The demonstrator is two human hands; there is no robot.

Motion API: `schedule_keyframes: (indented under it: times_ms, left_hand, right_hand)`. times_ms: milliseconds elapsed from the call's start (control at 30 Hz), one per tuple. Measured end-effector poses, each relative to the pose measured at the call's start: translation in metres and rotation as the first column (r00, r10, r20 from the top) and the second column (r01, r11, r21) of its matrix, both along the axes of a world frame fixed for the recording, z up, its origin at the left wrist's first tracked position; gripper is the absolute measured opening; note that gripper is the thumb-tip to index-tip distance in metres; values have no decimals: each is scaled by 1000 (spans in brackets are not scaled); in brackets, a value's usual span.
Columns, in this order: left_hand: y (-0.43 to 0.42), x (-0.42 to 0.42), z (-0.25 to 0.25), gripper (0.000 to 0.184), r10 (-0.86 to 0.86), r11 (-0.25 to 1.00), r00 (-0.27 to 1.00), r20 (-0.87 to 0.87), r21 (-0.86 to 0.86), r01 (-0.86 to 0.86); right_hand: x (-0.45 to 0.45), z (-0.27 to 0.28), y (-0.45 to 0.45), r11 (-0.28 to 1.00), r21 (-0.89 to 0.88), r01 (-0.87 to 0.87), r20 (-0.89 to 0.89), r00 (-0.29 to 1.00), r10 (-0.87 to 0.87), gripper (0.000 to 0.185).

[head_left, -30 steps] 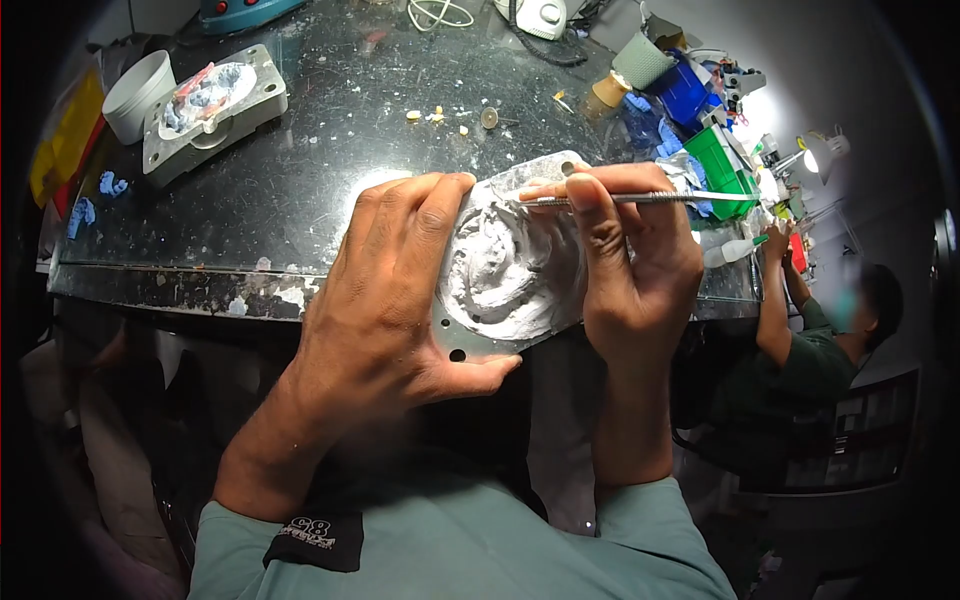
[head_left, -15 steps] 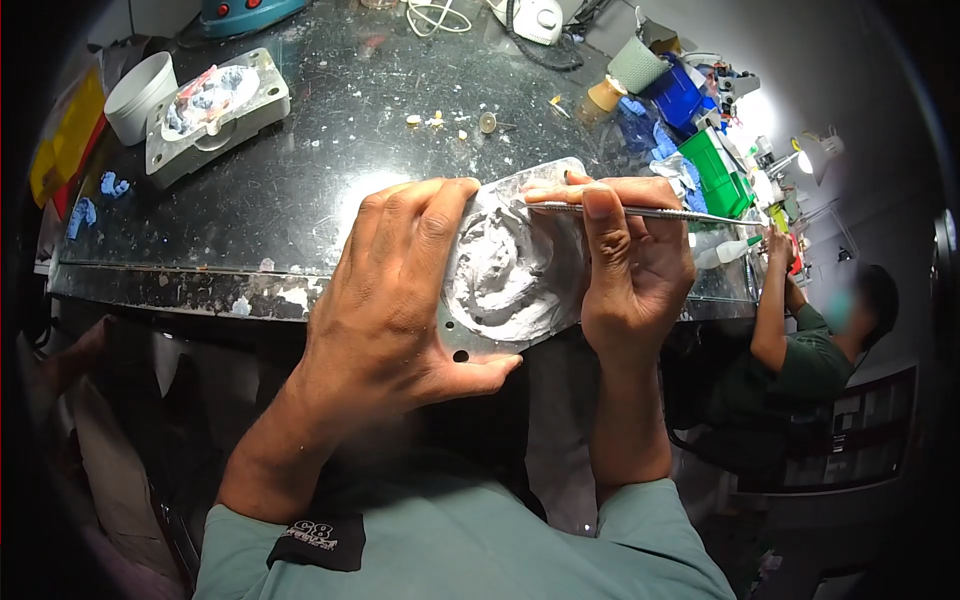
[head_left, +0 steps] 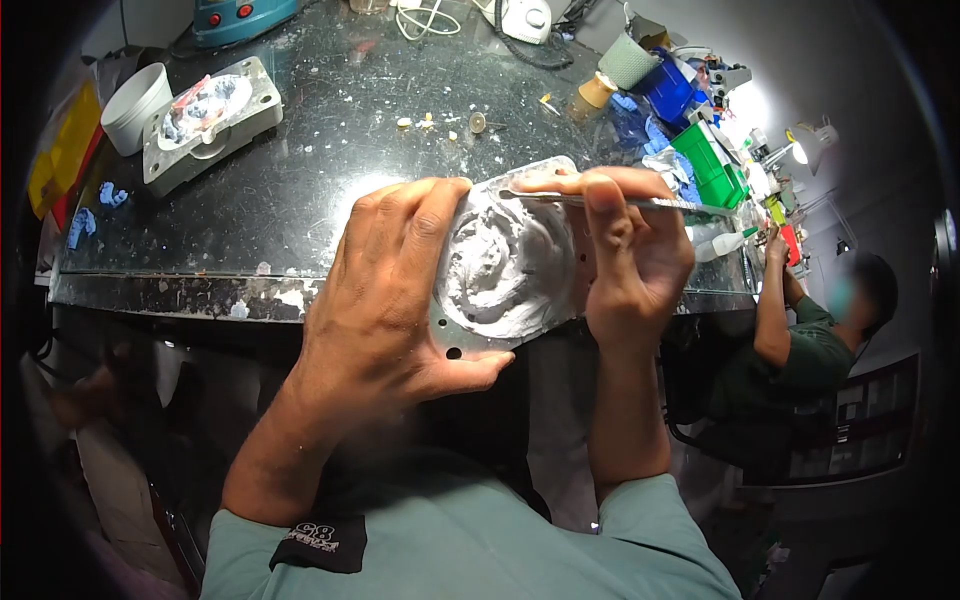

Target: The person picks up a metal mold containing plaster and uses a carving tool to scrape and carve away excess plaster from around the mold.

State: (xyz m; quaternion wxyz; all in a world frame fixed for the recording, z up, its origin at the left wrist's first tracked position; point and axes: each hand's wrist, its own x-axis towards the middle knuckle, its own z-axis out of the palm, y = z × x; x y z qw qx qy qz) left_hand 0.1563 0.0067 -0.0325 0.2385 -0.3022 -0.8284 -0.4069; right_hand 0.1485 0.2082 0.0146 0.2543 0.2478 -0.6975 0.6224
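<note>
The left hand (head_left: 375,290) grips a flat grey metal holder with holes near its edge (head_left: 548,171), its fingers curled over the left side and its thumb stretched along the near edge. The holder sits between the two hands at the near edge of a black, white-speckled worktop (head_left: 330,130); whether it rests on that edge cannot be told. A rough, swirled mass of white paste (head_left: 515,290) fills its middle. The right hand (head_left: 635,255) is closed around a thin silver metal tool with a ridged handle (head_left: 660,203), pinched between thumb and fingers, the index finger reaching left along it. The tool's working end lies over the far part of the holder, but contact with the paste cannot be made out. On the far left, a thick grey metal block (head_left: 225,128) with a white and pink filling stands just beside a white round cup (head_left: 135,112), with crumpled blue scraps (head_left: 112,193) nearer. Beyond the holder, a small round disc (head_left: 477,122) lies near yellowish bits (head_left: 404,123). To the right are a green plastic bin (head_left: 710,165) and a translucent bottle with a green tip (head_left: 722,244); farther right sits another person in dark green (head_left: 790,355).
</note>
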Motion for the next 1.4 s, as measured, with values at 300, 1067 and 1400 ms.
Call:
schedule_keyframes:
  times_ms: [300,1067,1400]
  left_hand:
    - [-5,-4,3,117,-86,996,994,66,14,85]
    - [-4,-3,9,118,-109,993,990,85,-34,112]
    - [-3,-3,6,119,-103,994,992,71,-24,105]
  right_hand:
    - [19,-25,21,916,313,251,-294,943,-158,14]
    - [13,-39,19,962,199,184,-293,948,-121,10]
    - [14,-38,18,942,253,219,-306,942,-137,10]
